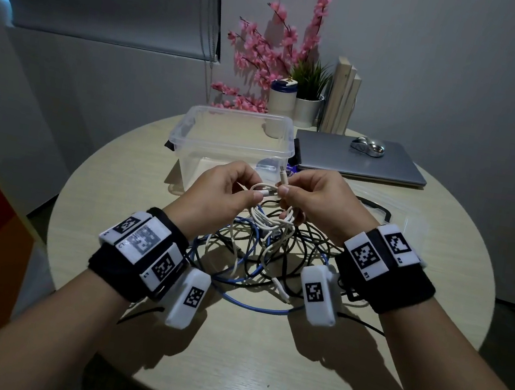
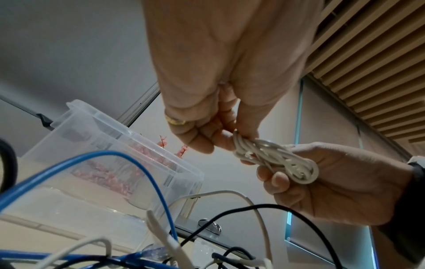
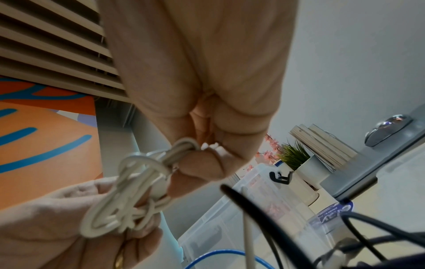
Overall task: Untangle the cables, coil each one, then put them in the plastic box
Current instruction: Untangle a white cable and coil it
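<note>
Coiling step: left hand [image 1: 223, 189] and right hand [image 1: 313, 197] are both pinching the white cable [image 2: 273, 158] bundle. Next, judged: finishing the wrap, dropping it into the plastic box [image 1: 193, 124].

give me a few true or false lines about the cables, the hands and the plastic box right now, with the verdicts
1. Both hands hold the white cable. True: the left hand and right hand grip its coiled bundle above the table.
2. The plastic box already holds a coiled blue cable. False: the blue cable lies in the tangle on the table, and no cable shows in the box.
3. The black cable lies tangled with others on the table. True.
4. The computer mouse sits inside the box. False: it rests on the closed laptop.
5. The box has its lid on. False: it is open.
</note>
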